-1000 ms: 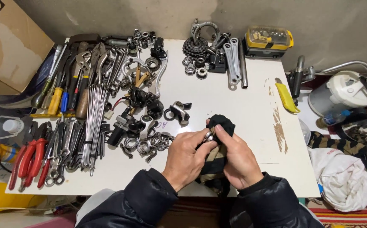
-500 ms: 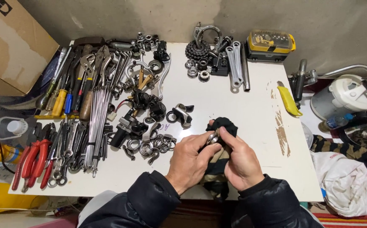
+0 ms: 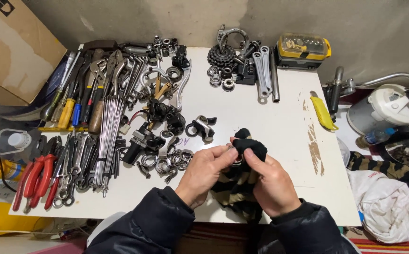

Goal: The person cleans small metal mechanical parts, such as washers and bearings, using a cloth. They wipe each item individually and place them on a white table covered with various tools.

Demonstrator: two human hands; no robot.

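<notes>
Item: small metal ring [image 3: 235,155], likely light, rigid and slick; best pinched by its rim. Location: above the white table's [image 3: 242,113] near edge. Left hand [image 3: 203,171] pinches it at the fingertips; right hand [image 3: 270,181] is closed round a soft black rag [image 3: 251,145] pressed against it. Tools [image 3: 87,108] crowd the left edge; concrete wall [image 3: 355,23] behind.

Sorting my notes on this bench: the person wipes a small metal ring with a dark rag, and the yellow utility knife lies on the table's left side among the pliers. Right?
Not quite. The head view shows the knife on the table's right side, alone, far from the pliers. The rest holds: both hands work the ring with the rag.
</notes>
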